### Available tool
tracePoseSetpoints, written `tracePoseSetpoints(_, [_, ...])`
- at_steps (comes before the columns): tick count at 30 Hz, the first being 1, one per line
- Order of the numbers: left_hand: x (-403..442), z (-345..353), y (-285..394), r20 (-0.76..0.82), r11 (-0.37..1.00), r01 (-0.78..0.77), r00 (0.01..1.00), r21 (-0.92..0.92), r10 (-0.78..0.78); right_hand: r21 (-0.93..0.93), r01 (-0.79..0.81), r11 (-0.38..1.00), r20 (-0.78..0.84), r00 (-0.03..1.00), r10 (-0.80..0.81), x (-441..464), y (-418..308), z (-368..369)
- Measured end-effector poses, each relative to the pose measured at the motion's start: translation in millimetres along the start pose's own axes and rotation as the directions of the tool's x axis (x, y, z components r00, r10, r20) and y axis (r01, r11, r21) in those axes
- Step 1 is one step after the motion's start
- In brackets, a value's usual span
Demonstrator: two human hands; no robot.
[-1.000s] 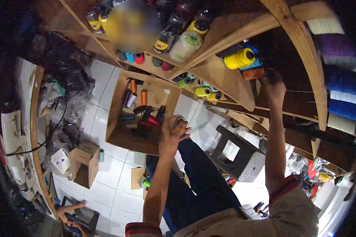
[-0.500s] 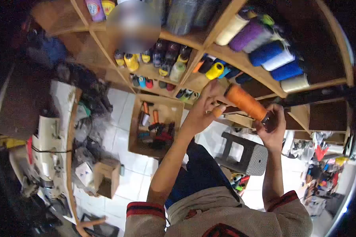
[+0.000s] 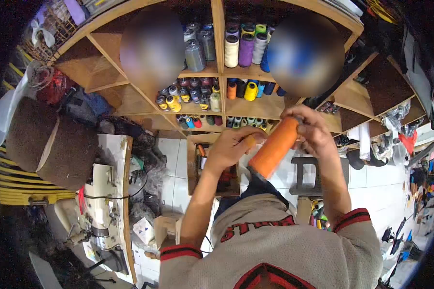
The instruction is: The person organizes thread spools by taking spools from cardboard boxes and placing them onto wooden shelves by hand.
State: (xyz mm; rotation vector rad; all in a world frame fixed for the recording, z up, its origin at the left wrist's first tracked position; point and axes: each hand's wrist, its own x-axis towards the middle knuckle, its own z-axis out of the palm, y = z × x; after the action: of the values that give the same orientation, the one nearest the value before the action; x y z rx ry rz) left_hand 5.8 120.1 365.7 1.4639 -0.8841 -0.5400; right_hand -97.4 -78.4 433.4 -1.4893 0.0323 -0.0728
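My right hand (image 3: 313, 131) grips one end of a large orange thread spool (image 3: 275, 148), which tilts down to the left in front of my chest. Beside the spool, on its left, my left hand (image 3: 235, 148) has its thumb and fingers curled near each other; whatever they may hold is too small to make out. Behind both hands, the shelf (image 3: 263, 107) bears a yellow spool (image 3: 250, 91) and a smaller-looking orange spool (image 3: 232, 90). Below the shelf, partly hidden by my left arm, is a cardboard box (image 3: 193, 178) with spools inside.
A dark stool (image 3: 307, 180) stands on the tiled floor to the right. On the left is a table with a sewing machine (image 3: 101, 202), near a brown cushion (image 3: 53, 139). An open small box (image 3: 166, 229) and plastic bags lie beside the table.
The view has swung toward the shelves. My right hand has brought the orange spool from the shelf to in front of me, and it has turned to slope the other way.
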Motion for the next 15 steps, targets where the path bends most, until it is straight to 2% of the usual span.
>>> tracePoseSetpoints(1, [1, -6, 17, 0.028, 0.988, 0.054, 0.998, 0.144, -0.058, -0.336, 0.082, 0.938, 0.056, 0.996, -0.067, 1, 1, -12])
tracePoseSetpoints(2, [0, -10, 32, 0.045, 0.954, 0.105, 0.991, 0.28, -0.123, -0.629, 0.165, 0.76, 0.127, 0.986, -0.108, 2, 2, -17])
tracePoseSetpoints(3, [0, -10, 31, 0.025, 0.932, -0.048, 0.999, 0.36, 0.042, -0.817, 0.038, 0.575, 0.024, 0.999, -0.032, -2, -12, -6])
tracePoseSetpoints(5, [-2, -4, 22, 0.037, 0.794, -0.328, 0.932, 0.512, 0.361, -0.764, 0.107, 0.636, -0.087, 0.96, -0.266, 2, -2, 7])
tracePoseSetpoints(7, [-9, 6, 31, -0.063, 0.961, -0.055, 0.995, 0.269, 0.075, -0.654, 0.207, 0.728, -0.191, 0.885, -0.424, 2, 10, 15])
tracePoseSetpoints(8, [-9, 8, 37, -0.085, 0.987, 0.078, 0.994, 0.137, -0.067, -0.466, 0.251, 0.848, -0.271, 0.872, -0.407, 4, 18, 17])
tracePoseSetpoints(9, [-8, 8, 42, -0.13, 0.989, 0.149, 0.981, 0.027, -0.144, -0.255, 0.292, 0.922, -0.345, 0.863, -0.369, 4, 26, 20])
tracePoseSetpoints(10, [-8, 5, 34, -0.13, 0.99, 0.139, 0.982, 0.004, -0.137, -0.031, 0.325, 0.945, -0.412, 0.857, -0.309, 2, 31, 21])
tracePoseSetpoints(11, [-8, 1, 19, -0.128, 0.992, 0.127, 0.983, -0.017, -0.129, 0.155, 0.277, 0.948, -0.379, 0.903, -0.202, 0, 29, 19])
tracePoseSetpoints(13, [-6, 3, 19, -0.168, 0.992, 0.059, 0.983, -0.109, -0.077, 0.288, 0.17, 0.943, -0.225, 0.969, -0.106, -3, 25, 10])
tracePoseSetpoints(14, [-3, 6, 16, -0.18, 0.995, -0.05, 0.983, -0.085, 0.035, 0.345, 0.108, 0.932, -0.142, 0.988, -0.062, -3, 24, 4])
tracePoseSetpoints(15, [2, 8, 11, -0.189, 0.985, -0.162, 0.971, -0.059, 0.148, 0.219, 0.097, 0.971, -0.162, 0.985, -0.061, 0, 25, 1])
